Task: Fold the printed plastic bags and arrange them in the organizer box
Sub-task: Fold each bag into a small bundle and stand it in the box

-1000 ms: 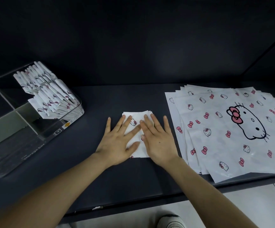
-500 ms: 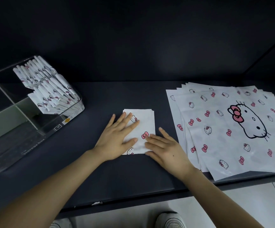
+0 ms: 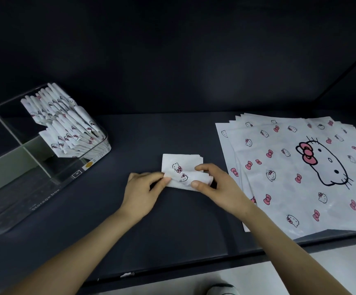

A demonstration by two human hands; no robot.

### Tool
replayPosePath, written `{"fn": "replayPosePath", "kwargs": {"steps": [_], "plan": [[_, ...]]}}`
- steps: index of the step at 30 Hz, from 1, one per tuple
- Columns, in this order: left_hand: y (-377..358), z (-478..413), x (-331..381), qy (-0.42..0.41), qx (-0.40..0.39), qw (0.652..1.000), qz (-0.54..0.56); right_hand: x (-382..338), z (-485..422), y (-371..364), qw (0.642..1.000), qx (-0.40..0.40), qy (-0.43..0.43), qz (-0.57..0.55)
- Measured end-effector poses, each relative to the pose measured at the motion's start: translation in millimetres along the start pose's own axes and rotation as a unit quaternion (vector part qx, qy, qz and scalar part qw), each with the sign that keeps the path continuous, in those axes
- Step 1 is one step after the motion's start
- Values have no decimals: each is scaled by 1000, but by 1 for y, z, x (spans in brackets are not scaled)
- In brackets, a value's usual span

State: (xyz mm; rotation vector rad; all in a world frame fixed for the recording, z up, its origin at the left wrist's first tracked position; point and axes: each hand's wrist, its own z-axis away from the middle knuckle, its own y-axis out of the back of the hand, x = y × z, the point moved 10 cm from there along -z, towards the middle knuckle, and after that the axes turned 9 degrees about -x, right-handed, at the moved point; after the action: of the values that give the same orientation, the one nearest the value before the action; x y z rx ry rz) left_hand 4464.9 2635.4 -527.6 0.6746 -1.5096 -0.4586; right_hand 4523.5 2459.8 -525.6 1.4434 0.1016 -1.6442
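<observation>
Folded printed bag: small white square, mid-surface, its near edge lifted and curled over.
Left hand: fingers pinch the curl's left end; the grasp is blurred.
Right hand: grips the curl's right end, thumb in front, fingers bent over the top.
Flat bag stack: fanned to the right, far edge cut off.
Organizer box: clear, to the left, partly out of frame. Folded bags lean in its far right compartment.
Surface: dark and matte.
Room: dark wall behind, pale floor below.
</observation>
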Motion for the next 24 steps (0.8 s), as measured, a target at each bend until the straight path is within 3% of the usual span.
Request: {"fn": "replayPosePath", "kwargs": {"steps": [4, 11, 15, 19, 24], "plan": [[-3, -9, -11, 52, 20, 997, 55, 13, -11, 7, 990, 108, -37, -83], [-3, -7, -17, 109, 66, 992, 25, 14, -28, 19, 970, 209, -116, -30], [-1, -9, -17, 125, 82, 989, 14, 3, -32, 23, 971, 217, -89, -50], [0, -11, -14, 125, 101, 987, -1, 22, -30, 17, 977, 162, -137, -25], [6, -15, -6, 90, 141, 984, -56, 22, -21, 21, 958, 227, -167, 59]]}}
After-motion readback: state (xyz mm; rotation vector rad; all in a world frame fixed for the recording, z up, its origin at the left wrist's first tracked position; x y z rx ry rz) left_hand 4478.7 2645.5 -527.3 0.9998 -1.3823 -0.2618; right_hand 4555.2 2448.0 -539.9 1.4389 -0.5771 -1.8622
